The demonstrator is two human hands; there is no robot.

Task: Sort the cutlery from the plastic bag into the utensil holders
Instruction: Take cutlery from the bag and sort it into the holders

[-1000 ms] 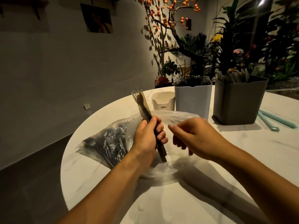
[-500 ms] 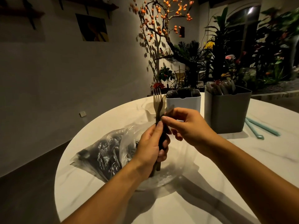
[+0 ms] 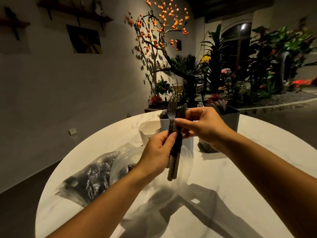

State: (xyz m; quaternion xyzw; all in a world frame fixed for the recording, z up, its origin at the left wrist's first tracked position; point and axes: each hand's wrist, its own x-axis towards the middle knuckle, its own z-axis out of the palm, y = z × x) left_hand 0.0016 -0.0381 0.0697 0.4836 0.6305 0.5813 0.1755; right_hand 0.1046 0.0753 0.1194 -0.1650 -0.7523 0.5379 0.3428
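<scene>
My left hand (image 3: 158, 149) grips a fork (image 3: 172, 110) and a knife (image 3: 181, 110) upright by their dark handles, above the table. My right hand (image 3: 203, 127) pinches the cutlery just below the fork's tines. The clear plastic bag (image 3: 96, 176) with several dark-handled pieces lies on the white round table (image 3: 257, 169) to the left. Behind my hands stand a small white holder (image 3: 148, 133), a taller white holder (image 3: 163, 121) with cutlery in it, and a grey holder (image 3: 230, 119) with pale handles sticking up.
The table's round edge curves close on the left and far side. Beyond it are a wall, a tree with orange berries (image 3: 163, 23) and potted plants (image 3: 257, 66).
Both hands have lifted the fork and knife higher, clear of the bag. My right hand came in and took hold near the fork's neck. The view has tilted up.
</scene>
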